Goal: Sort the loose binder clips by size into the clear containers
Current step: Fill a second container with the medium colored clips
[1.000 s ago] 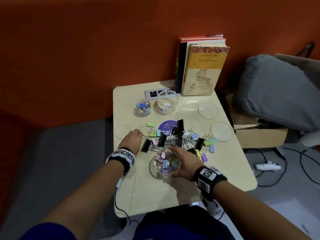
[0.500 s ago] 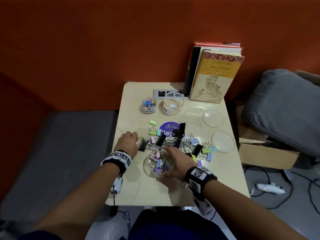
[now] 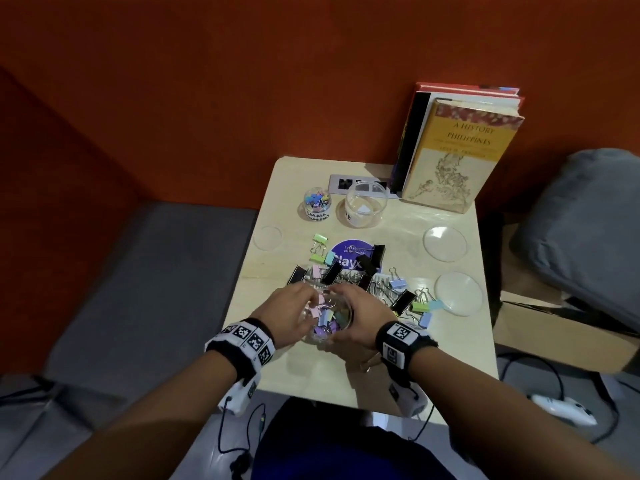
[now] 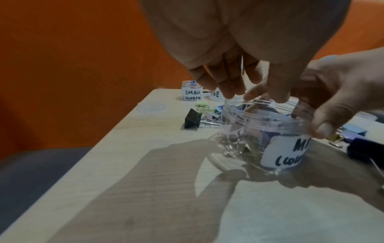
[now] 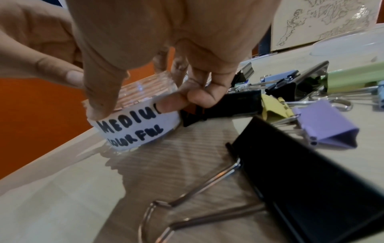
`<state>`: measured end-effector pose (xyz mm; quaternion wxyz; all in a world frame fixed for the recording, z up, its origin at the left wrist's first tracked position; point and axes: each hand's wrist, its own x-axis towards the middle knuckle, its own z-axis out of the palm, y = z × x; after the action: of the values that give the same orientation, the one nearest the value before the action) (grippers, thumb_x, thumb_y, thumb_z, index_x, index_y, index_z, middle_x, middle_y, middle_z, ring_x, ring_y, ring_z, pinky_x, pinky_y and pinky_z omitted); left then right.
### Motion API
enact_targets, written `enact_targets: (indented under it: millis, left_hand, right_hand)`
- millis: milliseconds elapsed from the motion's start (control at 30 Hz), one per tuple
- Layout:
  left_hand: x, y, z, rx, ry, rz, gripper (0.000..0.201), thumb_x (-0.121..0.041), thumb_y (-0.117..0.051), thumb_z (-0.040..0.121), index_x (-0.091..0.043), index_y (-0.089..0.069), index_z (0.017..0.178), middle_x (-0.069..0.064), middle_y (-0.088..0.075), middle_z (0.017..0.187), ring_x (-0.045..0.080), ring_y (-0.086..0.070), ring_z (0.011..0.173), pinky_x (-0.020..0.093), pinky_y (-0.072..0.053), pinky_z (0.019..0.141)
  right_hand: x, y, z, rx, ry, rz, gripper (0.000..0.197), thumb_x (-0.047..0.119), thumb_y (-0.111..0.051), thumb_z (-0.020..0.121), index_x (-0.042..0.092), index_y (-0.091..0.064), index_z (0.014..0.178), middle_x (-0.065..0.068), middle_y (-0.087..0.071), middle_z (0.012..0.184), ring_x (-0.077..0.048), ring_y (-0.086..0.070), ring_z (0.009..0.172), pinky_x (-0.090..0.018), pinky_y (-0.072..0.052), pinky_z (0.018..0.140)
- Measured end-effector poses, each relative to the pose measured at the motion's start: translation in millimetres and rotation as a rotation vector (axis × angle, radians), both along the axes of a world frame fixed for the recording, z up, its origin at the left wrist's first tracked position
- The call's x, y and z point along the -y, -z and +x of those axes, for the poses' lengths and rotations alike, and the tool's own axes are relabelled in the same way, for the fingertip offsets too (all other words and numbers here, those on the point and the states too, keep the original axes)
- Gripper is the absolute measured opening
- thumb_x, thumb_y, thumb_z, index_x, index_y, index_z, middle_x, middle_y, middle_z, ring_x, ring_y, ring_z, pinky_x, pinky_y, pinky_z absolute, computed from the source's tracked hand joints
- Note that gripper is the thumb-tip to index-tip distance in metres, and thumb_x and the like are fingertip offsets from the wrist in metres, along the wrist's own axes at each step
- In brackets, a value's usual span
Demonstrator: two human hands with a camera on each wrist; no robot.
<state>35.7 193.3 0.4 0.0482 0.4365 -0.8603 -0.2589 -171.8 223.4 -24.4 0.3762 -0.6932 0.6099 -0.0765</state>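
Clear medium jar (image 3: 327, 318) of clips, right hand (image 3: 360, 315) grip round rim, left hand (image 3: 289, 315) over mouth

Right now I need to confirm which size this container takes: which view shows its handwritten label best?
The right wrist view: the label faces the camera, reading MEDIU and COLORFUL, with the right hand gripping the container. The left wrist view shows only the label's left part. The head view shows none of it.

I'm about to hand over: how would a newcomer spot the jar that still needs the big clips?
Start at the books standing at the table's far edge. Just in front of them, two clear jars sit side by side. It is the wider jar nearer the books, holding only a paper slip, while its small neighbour is full of tiny coloured clips.
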Motion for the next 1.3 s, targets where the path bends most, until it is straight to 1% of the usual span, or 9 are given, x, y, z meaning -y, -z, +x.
enact_targets:
  millis: [133,300,500,633,733,867,1000,1133,1300]
  left_hand:
    - [-0.2,4.3,0.9,0.072,-0.065,-0.004,0.023,-0.029,-0.063,0.092,-0.022,-0.056,0.113,-0.006,-0.057,0.12,0.014,-0.049,0.111,0.031,-0.033,0.096]
    - [34.2,3.8,4.9,0.173,-0.101,-0.082,0.011,-0.022,-0.056,0.096,-0.015,-0.062,0.102,0.003,-0.063,0.105,0.024,-0.054,0.101,0.035,-0.04,0.089]
    - [83.8,11.2,-12.0,0.344,-0.001,-0.143,0.016,-0.026,-0.05,0.097,-0.019,-0.062,0.106,0.002,-0.064,0.11,0.025,-0.055,0.104,0.038,-0.043,0.089]
    - [98.5,24.9,-22.8,0.448,0.066,-0.131,0.019,-0.033,-0.056,0.093,-0.023,-0.059,0.11,0.001,-0.062,0.116,0.024,-0.054,0.108,0.038,-0.041,0.089]
    - [104.7,34.9,-27.6,0.487,0.123,-0.114,0.026,-0.034,-0.058,0.091,-0.022,-0.056,0.114,0.002,-0.059,0.119,0.026,-0.053,0.111,0.04,-0.039,0.093]
    - [108.1,45.8,-32.1,0.492,0.169,-0.139,0.031,-0.036,-0.059,0.092,-0.02,-0.055,0.118,0.003,-0.059,0.121,0.026,-0.052,0.114,0.042,-0.037,0.096]
    - [110.4,46.0,-30.9,0.475,0.172,-0.18,0.03,-0.036,-0.057,0.092,-0.017,-0.058,0.115,0.004,-0.062,0.117,0.026,-0.056,0.11,0.041,-0.038,0.094]
    - [114.0,32.2,-15.8,0.419,0.158,-0.241,0.03,-0.038,-0.054,0.091,-0.016,-0.06,0.111,0.005,-0.065,0.109,0.026,-0.058,0.103,0.04,-0.041,0.088]
    - [108.0,14.5,7.4,0.223,0.188,-0.221,0.028,-0.042,-0.054,0.091,-0.019,-0.06,0.105,0.001,-0.064,0.102,0.024,-0.057,0.1,0.037,-0.041,0.086]
  right_hand:
    - [1.0,1.2,-1.2,0.018,0.008,-0.003,0.1,0.047,-0.085,0.06,0.032,-0.034,0.144,0.007,-0.043,0.145,-0.016,-0.05,0.125,-0.036,-0.047,0.1]
    - [1.3,3.9,0.0,0.018,0.027,0.017,0.103,0.056,-0.085,0.053,0.043,-0.032,0.141,0.013,-0.044,0.144,-0.014,-0.051,0.124,-0.038,-0.048,0.1]
    - [-1.6,-1.5,0.9,0.02,0.079,0.041,0.103,0.042,-0.09,0.058,0.037,-0.035,0.144,0.015,-0.045,0.144,-0.014,-0.054,0.121,-0.031,-0.047,0.097]
    - [-4.9,-4.9,4.8,0.07,0.163,0.113,0.102,0.031,-0.091,0.061,0.034,-0.036,0.146,0.016,-0.052,0.14,-0.006,-0.051,0.122,-0.018,-0.038,0.096]
    - [-10.2,-4.7,10.2,0.093,0.249,0.154,0.103,0.024,-0.092,0.061,0.04,-0.035,0.145,0.017,-0.055,0.137,-0.001,-0.049,0.117,-0.022,-0.04,0.101]
    - [-19.1,-2.5,18.4,0.094,0.341,0.192,0.102,0.019,-0.091,0.059,0.048,-0.035,0.14,0.015,-0.056,0.135,-0.015,-0.055,0.118,-0.037,-0.047,0.102]
    - [-27.9,-3.7,25.4,0.074,0.382,0.19,0.102,0.017,-0.09,0.061,0.046,-0.036,0.142,0.011,-0.053,0.139,-0.018,-0.055,0.118,-0.034,-0.047,0.099]
    - [-27.7,-7.7,29.0,0.075,0.395,0.199,0.102,0.021,-0.091,0.06,0.046,-0.035,0.141,0.01,-0.053,0.139,-0.018,-0.055,0.12,-0.037,-0.047,0.101]
    - [-21.2,-13.3,34.7,0.076,0.409,0.189,0.104,0.025,-0.093,0.058,0.041,-0.036,0.143,0.009,-0.054,0.138,-0.017,-0.054,0.122,-0.034,-0.046,0.102]
